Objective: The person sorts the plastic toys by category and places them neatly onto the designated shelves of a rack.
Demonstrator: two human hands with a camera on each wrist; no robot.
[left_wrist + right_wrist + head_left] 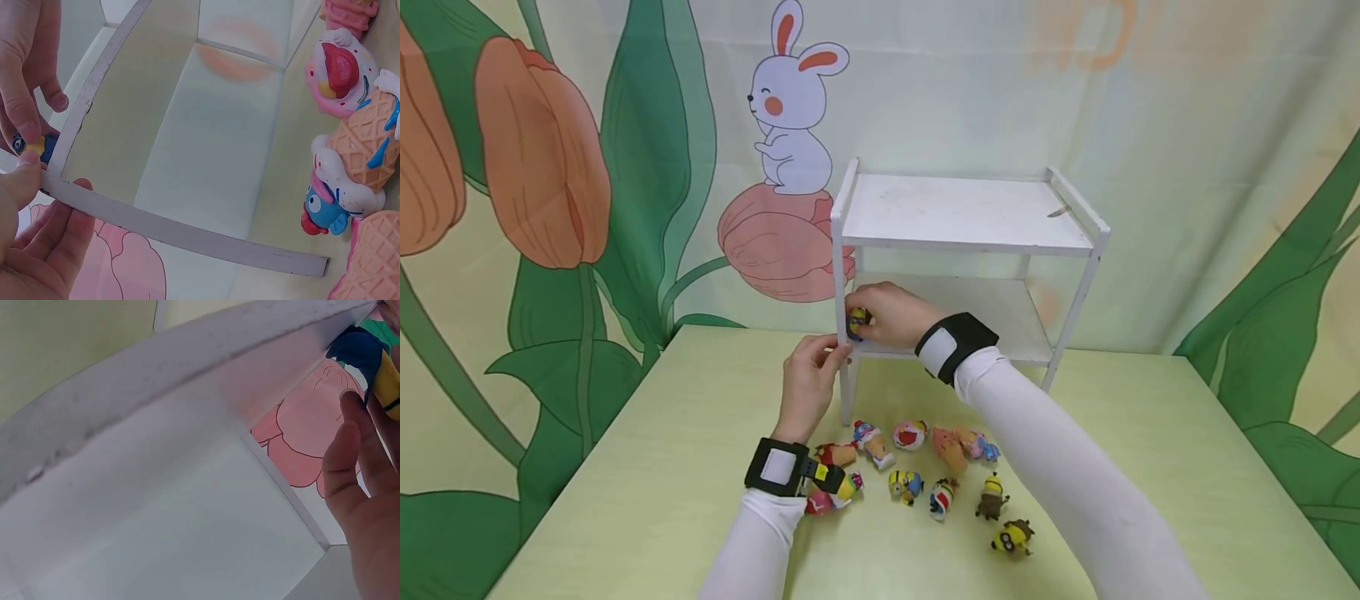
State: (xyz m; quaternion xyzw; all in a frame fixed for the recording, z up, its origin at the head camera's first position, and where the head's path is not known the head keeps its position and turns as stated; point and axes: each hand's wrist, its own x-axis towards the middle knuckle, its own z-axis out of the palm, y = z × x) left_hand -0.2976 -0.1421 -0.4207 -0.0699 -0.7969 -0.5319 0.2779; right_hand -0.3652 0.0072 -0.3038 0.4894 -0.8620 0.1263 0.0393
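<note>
Shelf rack (962, 212): both tiers bare
Right hand (891, 315): pinches minion toy (857, 321) at rack's front-left post
Left hand (808, 385): fingers grip that post
Surface (647, 467): small figurines (925, 475) scattered before rack

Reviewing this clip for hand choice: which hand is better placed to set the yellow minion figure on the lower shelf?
Right, most likely. The right hand already holds the yellow minion figure in its grip at the lower shelf edge. The left hand only steadies the rack's front leg.
</note>
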